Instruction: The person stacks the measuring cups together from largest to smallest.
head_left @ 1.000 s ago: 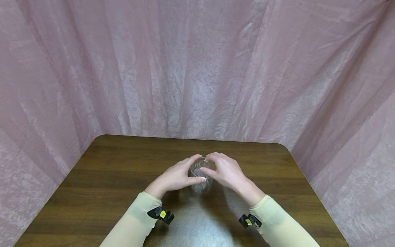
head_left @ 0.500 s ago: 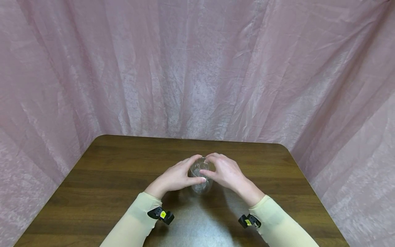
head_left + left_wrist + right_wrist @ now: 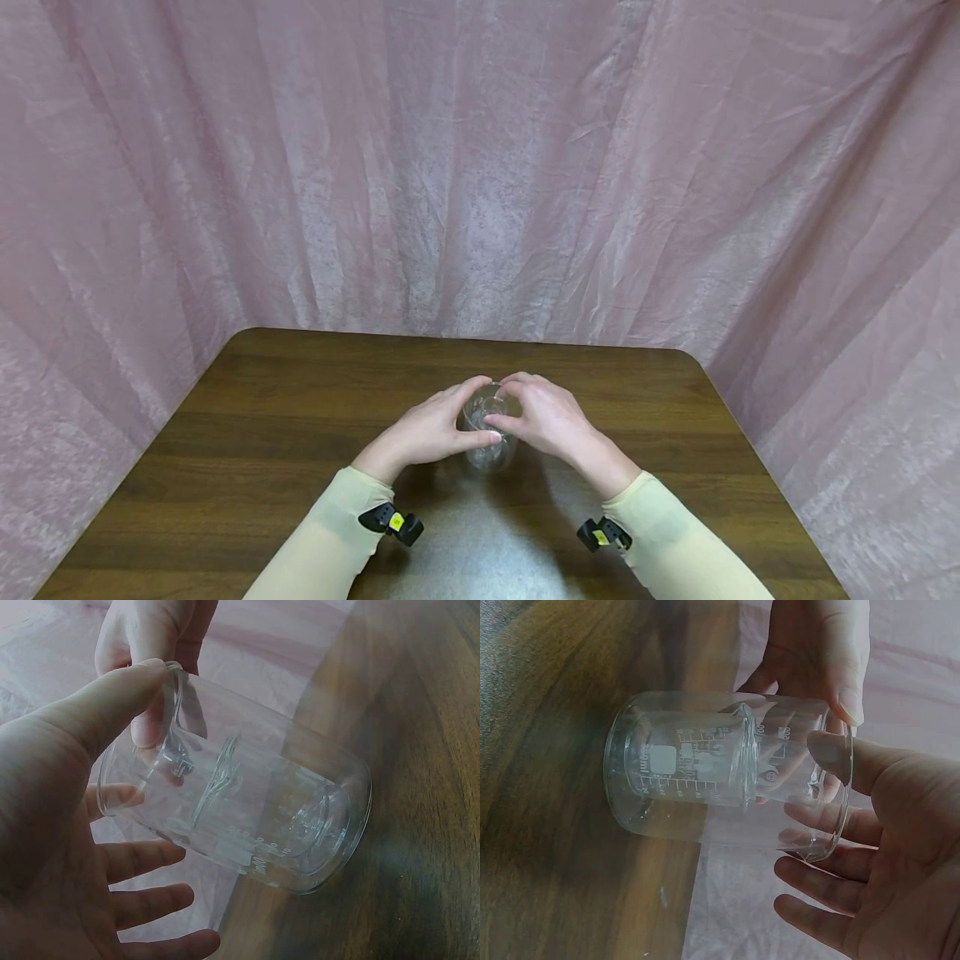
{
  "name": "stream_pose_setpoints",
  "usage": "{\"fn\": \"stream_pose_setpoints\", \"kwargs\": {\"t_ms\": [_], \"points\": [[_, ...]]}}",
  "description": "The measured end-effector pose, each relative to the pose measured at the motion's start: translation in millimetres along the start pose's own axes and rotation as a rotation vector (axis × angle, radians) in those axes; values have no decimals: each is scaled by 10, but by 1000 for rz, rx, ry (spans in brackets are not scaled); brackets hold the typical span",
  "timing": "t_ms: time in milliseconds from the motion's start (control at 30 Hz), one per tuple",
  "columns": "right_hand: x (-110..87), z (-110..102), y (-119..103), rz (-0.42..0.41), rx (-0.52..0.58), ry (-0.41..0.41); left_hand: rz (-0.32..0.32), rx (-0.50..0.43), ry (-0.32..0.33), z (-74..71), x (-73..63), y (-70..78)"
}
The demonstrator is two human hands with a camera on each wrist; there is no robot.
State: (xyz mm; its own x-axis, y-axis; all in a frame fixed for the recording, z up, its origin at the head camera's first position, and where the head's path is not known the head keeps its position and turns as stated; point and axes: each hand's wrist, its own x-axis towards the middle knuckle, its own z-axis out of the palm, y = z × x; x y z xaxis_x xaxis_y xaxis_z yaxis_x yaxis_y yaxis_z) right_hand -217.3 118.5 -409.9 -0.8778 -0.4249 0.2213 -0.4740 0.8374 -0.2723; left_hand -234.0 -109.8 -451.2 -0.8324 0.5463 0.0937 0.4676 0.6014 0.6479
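A large clear glass beaker [image 3: 487, 460] stands upright on the table. My left hand [image 3: 427, 429] holds it at the mouth, thumb on the rim, lower fingers spread beside the wall. A smaller graduated beaker [image 3: 660, 759] with a white label patch sits inside, well below the outer rim. My right hand [image 3: 553, 415] reaches into the mouth from the right. Its thumb and forefinger pinch what looks like a third, smallest beaker [image 3: 815, 776] near the top; its other fingers spread outside. Overlapping glass partly hides that beaker's outline.
The brown wooden table [image 3: 300, 400] has rounded far corners. Pink curtains [image 3: 480, 167] hang behind it and down both sides. Black wrist cameras [image 3: 392, 522] sit on both sleeves, and a bright glare lies on the tabletop before the beaker.
The small glass ring between the right thumb and forefinger has sunk slightly lower inside the large beaker. The right hand has shifted a touch with it; the left hand and large beaker stay put.
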Motion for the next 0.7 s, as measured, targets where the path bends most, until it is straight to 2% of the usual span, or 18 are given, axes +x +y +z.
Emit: {"fn": "stream_pose_setpoints", "kwargs": {"t_ms": [433,700], "points": [[34,-25,-17,22,-12,-59,9,3,5,15,7,-40],[38,-30,-16,28,-10,-66,2,14,6,16,6,-36]]}}
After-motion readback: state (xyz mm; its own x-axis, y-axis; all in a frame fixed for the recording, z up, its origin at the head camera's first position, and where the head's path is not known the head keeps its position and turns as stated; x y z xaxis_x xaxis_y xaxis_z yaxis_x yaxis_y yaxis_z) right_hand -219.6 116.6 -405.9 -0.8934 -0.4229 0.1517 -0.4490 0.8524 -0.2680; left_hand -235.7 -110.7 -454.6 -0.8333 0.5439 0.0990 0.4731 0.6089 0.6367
